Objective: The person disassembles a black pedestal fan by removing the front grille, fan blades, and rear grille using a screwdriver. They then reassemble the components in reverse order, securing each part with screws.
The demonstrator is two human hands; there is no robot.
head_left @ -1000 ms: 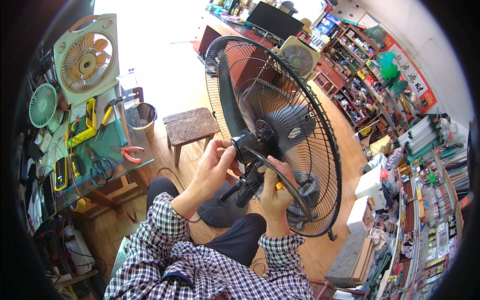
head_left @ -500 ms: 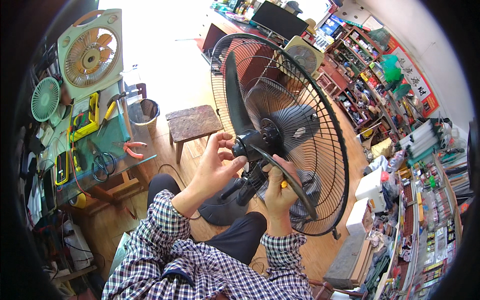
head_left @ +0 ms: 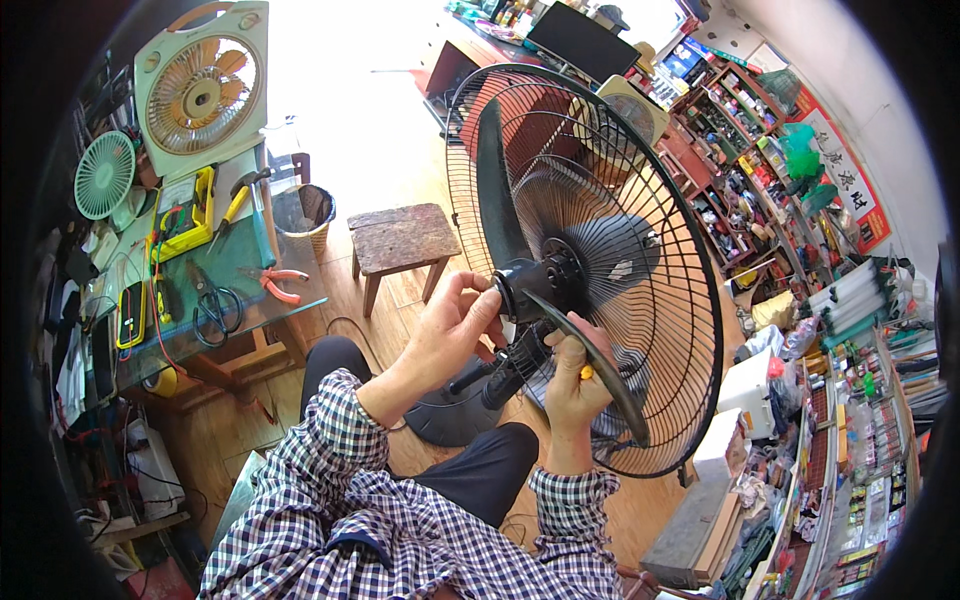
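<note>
A large black fan with a round wire guard stands tilted before me, its dark blades facing my side. My left hand pinches with thumb and forefinger at the end of the black hub; whatever lies between the fingertips is too small to make out. Lower right, my right hand is closed round one dark fan blade, thumb on the near side. A small yellow piece shows by that hand's fingers; its kind is hidden. Below the hub is the fan's round black base.
Left, a glass-topped bench carries scissors, red-handled pliers, a hammer, a yellow meter and a box fan. A wooden stool and a waste basket stand beyond. Crowded shelves line the right.
The view has shifted, so the scene sits further right. My left thumb and forefinger have closed together at the hub's end. My right hand keeps its grip on the blade.
</note>
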